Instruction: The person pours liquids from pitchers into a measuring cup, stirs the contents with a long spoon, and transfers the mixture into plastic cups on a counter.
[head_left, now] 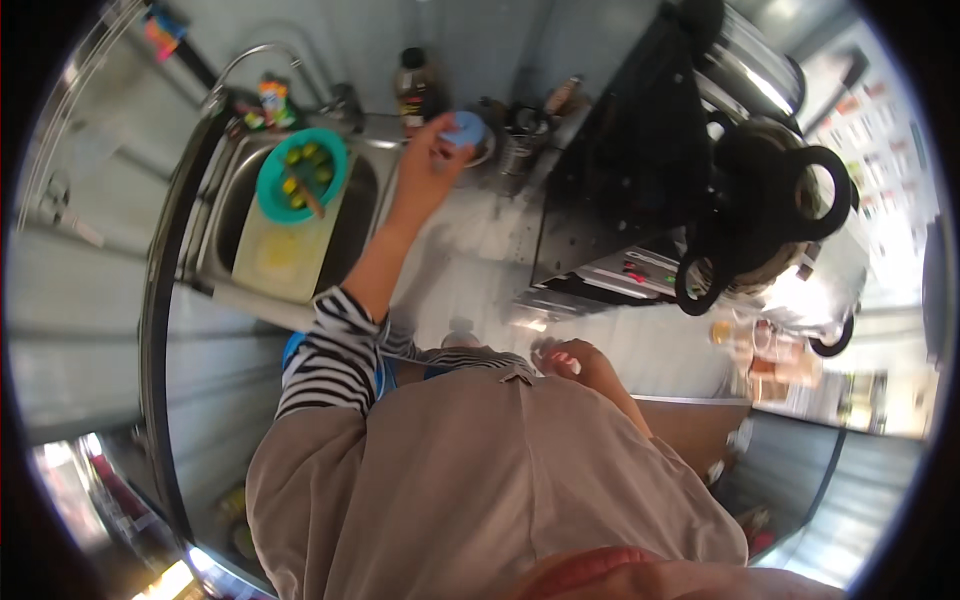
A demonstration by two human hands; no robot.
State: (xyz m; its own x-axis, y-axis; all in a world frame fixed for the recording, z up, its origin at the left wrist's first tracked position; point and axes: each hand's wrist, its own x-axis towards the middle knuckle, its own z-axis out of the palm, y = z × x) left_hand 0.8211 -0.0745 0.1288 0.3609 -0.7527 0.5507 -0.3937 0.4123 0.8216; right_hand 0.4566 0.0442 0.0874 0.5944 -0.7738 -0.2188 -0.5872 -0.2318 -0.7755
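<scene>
My left hand [432, 168] reaches forward over the counter, its fingers closed round a small round thing with a pale blue top [463, 129], like a lidded jar. Just behind it stands a dark bottle [412, 92] with a black cap. Close to my waist at the counter's near side, my right hand [582, 362] has its fingers curled in. Blur hides whatever may be inside them. To the left, a teal bowl [268, 200] of green and yellow citrus pieces sits on a pale cutting board [275, 260] across the sink [372, 190]. A brown handle [306, 192] sticks out of the bowl.
A curved faucet [270, 48] rises behind the sink, near a small colourful packet [275, 103]. Metal containers [515, 160] with utensils stand beyond my left hand. On the right are a large black panel [620, 150] and a pot with black loop handles [825, 190].
</scene>
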